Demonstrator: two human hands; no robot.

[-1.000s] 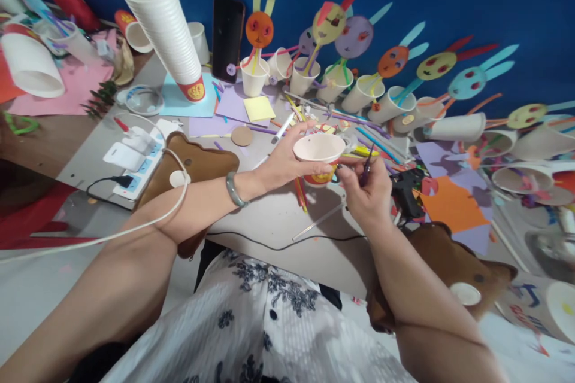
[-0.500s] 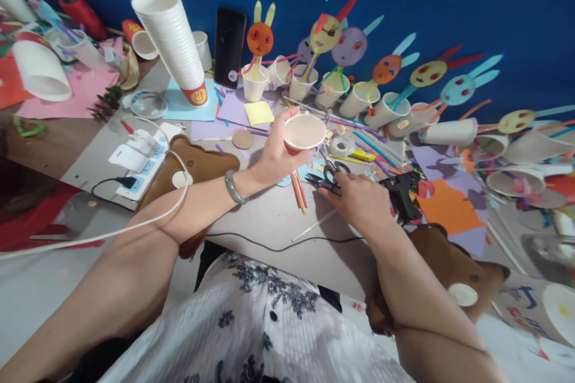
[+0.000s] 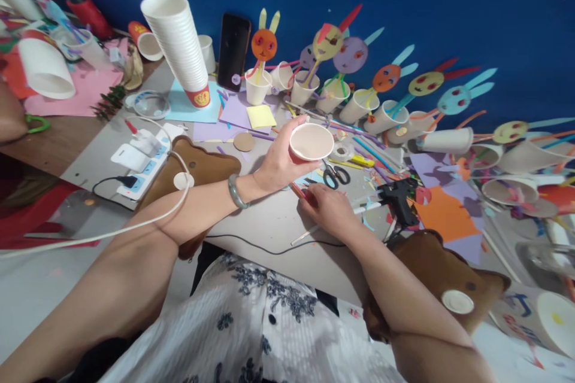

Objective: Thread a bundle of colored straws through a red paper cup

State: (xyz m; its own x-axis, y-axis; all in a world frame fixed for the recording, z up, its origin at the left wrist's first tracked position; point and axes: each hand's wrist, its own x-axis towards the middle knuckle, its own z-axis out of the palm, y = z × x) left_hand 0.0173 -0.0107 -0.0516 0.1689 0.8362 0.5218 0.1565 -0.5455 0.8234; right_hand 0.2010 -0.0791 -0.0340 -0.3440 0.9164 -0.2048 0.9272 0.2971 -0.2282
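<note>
My left hand (image 3: 281, 161) is wrapped round a paper cup (image 3: 311, 142), its open mouth tilted up toward me. Just right of it and lower, my right hand (image 3: 324, 206) has its fingers closed at the end of some thin red sticks (image 3: 298, 190); the rest of them is hidden behind the fingers. Black-handled scissors (image 3: 336, 175) lie beyond my right hand, their blades partly covered by the cup. To the right sits a black glue gun (image 3: 401, 200), and a thin pale stick (image 3: 305, 234) lies near the front.
A tall stack of paper cups (image 3: 179, 42) stands at the back left beside a phone (image 3: 233, 51). Cups with paper rabbit faces line the back wall. A power strip (image 3: 146, 170) with cables is at left. At the far left edge shows part of another person's hand (image 3: 11, 114).
My right hand has moved left, off the scissors, and closed on the red sticks. The cup in my left hand has shifted slightly right and down. A person's hand has appeared at the left edge.
</note>
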